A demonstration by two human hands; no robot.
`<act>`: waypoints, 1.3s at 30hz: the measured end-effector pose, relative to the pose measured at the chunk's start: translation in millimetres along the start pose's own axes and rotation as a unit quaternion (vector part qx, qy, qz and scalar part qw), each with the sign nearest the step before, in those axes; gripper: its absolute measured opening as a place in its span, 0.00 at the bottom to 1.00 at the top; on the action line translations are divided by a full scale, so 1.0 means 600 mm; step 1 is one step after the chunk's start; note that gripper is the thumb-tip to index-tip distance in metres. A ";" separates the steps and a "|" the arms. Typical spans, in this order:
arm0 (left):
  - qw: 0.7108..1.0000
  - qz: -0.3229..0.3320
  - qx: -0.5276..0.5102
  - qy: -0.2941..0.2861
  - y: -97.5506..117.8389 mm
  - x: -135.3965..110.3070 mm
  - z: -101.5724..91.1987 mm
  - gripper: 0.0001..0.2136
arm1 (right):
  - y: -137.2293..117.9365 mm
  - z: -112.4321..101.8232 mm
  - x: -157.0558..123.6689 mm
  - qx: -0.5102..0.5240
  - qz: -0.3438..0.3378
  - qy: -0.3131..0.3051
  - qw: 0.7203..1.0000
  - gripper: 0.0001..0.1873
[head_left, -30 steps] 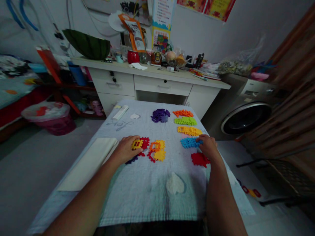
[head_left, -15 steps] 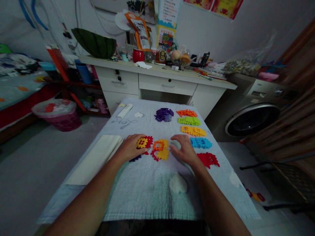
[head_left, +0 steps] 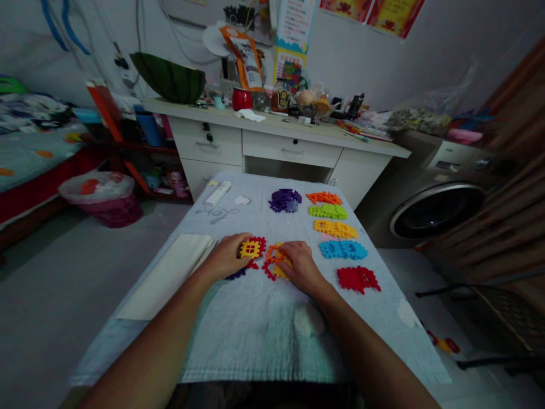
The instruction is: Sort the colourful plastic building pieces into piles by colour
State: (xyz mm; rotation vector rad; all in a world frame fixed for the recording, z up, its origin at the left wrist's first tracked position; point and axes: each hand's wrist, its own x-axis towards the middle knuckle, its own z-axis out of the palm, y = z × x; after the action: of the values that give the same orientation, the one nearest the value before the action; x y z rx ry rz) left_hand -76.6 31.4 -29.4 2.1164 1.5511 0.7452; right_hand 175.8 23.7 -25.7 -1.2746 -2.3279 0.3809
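Observation:
My left hand (head_left: 227, 257) is closed round the left edge of a yellow window-shaped interlocking block (head_left: 250, 248), with a red block (head_left: 260, 243) just behind it. Purple pieces (head_left: 237, 274) lie under that hand. My right hand (head_left: 301, 264) covers part of a small group of pieces, its fingers closed on an orange square-frame block (head_left: 273, 251); the fingertips are partly hidden. Below it lie a yellow block (head_left: 281, 271) and a red piece (head_left: 268, 270).
Along the table's right side lie sorted piles: orange (head_left: 324, 197), green (head_left: 328, 211), yellow (head_left: 335, 229), blue (head_left: 343, 249) and red (head_left: 358, 278). A purple pile (head_left: 284, 200) sits at the back. Folded white cloth (head_left: 168, 275) lies left, a white box (head_left: 218, 193) behind it.
My right hand has moved left from beside the middle pieces onto them, its fingers closing on the orange block. My left hand keeps its hold; the yellow window block now faces up more squarely.

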 end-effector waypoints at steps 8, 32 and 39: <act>0.998 0.009 -0.065 -0.012 -0.005 0.001 0.008 0.24 | 0.017 -0.024 -0.005 0.036 -0.009 0.040 0.998 0.16; 0.994 -0.003 -0.108 0.012 0.004 0.019 0.022 0.20 | 0.302 -0.196 0.236 -0.138 0.361 0.132 0.913 0.16; 0.996 -0.001 -0.086 0.005 0.004 0.021 0.018 0.19 | 0.342 -0.187 0.278 -0.151 0.375 0.124 0.906 0.12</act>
State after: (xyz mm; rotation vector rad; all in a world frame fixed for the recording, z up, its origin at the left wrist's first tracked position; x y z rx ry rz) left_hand -64.7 42.7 -33.9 1.9883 1.4398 0.8563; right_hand 302.9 276.8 22.4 -2.2161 -1.6438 0.0723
